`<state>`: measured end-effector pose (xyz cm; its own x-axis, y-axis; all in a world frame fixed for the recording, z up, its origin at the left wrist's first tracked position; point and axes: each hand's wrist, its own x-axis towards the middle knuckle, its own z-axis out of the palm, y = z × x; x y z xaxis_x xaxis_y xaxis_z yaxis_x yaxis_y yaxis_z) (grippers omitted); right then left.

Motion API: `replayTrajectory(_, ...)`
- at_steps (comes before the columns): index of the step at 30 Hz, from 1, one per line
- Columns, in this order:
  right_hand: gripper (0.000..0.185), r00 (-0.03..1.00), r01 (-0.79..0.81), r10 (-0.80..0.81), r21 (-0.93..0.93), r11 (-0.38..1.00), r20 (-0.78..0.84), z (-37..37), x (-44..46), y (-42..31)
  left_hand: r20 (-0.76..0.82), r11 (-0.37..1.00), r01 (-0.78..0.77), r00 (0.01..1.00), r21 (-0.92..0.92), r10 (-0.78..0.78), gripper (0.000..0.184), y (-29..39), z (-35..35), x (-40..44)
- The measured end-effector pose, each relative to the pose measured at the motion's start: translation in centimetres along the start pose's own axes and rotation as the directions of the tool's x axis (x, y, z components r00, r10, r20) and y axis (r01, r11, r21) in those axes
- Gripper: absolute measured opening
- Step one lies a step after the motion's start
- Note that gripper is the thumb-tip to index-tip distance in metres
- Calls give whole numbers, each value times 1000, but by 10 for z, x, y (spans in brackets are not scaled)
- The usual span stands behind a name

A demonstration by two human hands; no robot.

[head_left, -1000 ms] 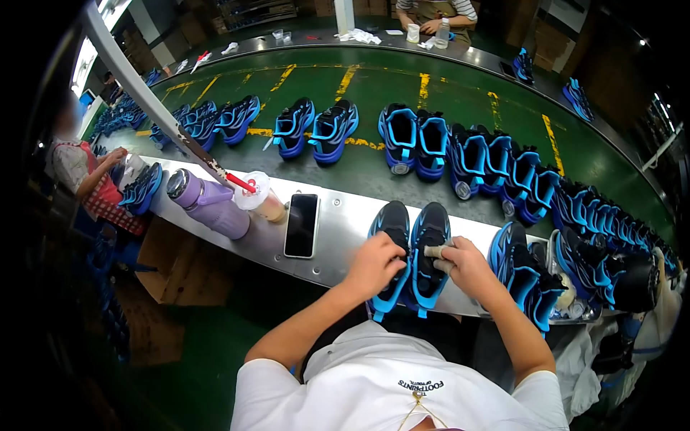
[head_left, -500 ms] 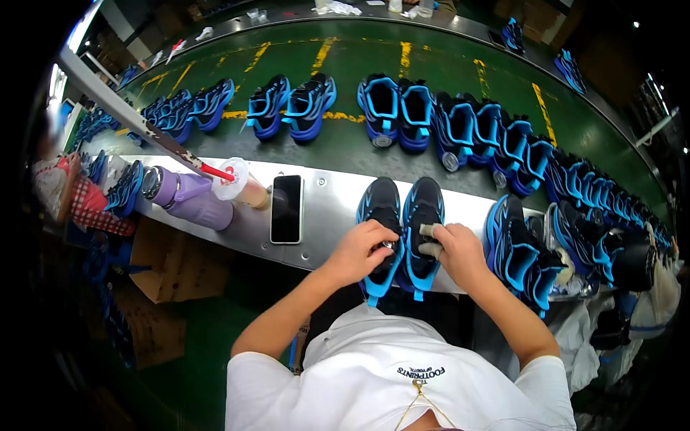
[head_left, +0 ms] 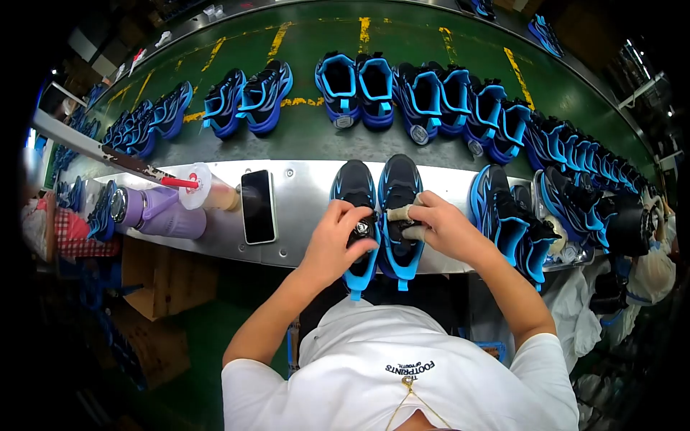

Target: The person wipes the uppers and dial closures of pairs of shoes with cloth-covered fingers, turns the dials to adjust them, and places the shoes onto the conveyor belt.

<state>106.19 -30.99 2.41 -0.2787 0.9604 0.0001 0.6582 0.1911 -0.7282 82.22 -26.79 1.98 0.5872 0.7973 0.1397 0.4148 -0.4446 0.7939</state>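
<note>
Since you're touching two shoes point(head_left: 400, 190), they seem not done | left hand point(head_left: 332, 243): thumb, finger apart | right hand point(head_left: 440, 226): same — can't tell if pinching

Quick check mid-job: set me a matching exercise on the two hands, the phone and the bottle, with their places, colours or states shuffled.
1. Left hand
2. Right hand
3. Phone
4. Bottle

A. Wearing beige covers on some fingers
B. Mostly purple
C. At the left shoe of the pair in hand
D. Lying screen up, dark

Pairs: 1-C, 2-A, 3-D, 4-B
</note>
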Motion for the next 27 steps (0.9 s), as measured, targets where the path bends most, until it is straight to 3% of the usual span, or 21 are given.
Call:
replayTrajectory(2,36,995,-69,58,-133,989,-82,10,-3,-3,14,997,-15,1000,77,14,31,-11,7,-1)
replayTrajectory(3,35,990,-79,60,-160,984,-125,14,-4,-2,129,985,89,989,-145,-71,30,-18,-1,0)
replayTrajectory(4,34,984,-88,57,-184,979,-167,16,-5,-2,160,979,43,987,-202,-11,32,-28,-9,0)
replayTrajectory(6,32,995,-37,32,-59,998,-96,5,-4,-2,124,990,-60,989,-131,76,35,-27,-9,0)
replayTrajectory(9,38,996,89,-88,60,994,-18,-3,-3,8,43,983,137,990,-123,-133,36,5,-1,1)
replayTrajectory(12,47,983,-185,184,-118,976,-20,8,-9,-2,102,998,-44,994,-42,48,36,-22,8,-1)
replayTrajectory(13,44,992,-115,104,-144,983,-78,9,-10,2,107,990,-138,984,-37,141,34,-27,6,1)
replayTrajectory(16,35,1000,-1,1,54,999,-15,-9,-9,8,105,988,-148,984,38,144,33,-18,8,-1)
replayTrajectory(17,30,1000,21,-20,74,997,-12,-11,-9,8,41,986,-159,987,52,157,32,-10,9,-2)
replayTrajectory(20,31,977,-1,-23,-113,994,-211,10,-14,9,-75,997,73,995,3,-72,32,-5,23,-4)
replayTrajectory(24,32,969,-9,-52,-248,969,-240,13,-14,11,27,996,-75,997,55,73,31,-15,20,-3)
replayTrajectory(27,32,975,-12,-40,-232,973,-217,12,-12,14,55,997,-74,996,21,72,28,-16,17,-2)
